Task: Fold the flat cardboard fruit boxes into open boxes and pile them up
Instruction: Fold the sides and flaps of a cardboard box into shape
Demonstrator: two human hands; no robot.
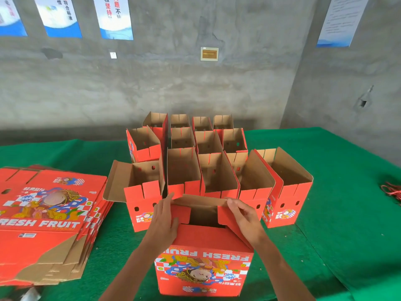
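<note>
Box in hand stands upside down at the near table edge, print inverted, bottom flaps half closed. Left hand lies on the left flap with fingers straight, pressing it inward; right hand pinches the edge of the right flap, folding it in. Bottom looks not yet locked, so this one is mid-fold. Left of it, a thick stack of flat boxes waits on the green table, so plenty remains. Beyond the hands, finished open boxes stand in rows, touching, roughly a dozen. None piled on top of another as far as I can tell.
</note>
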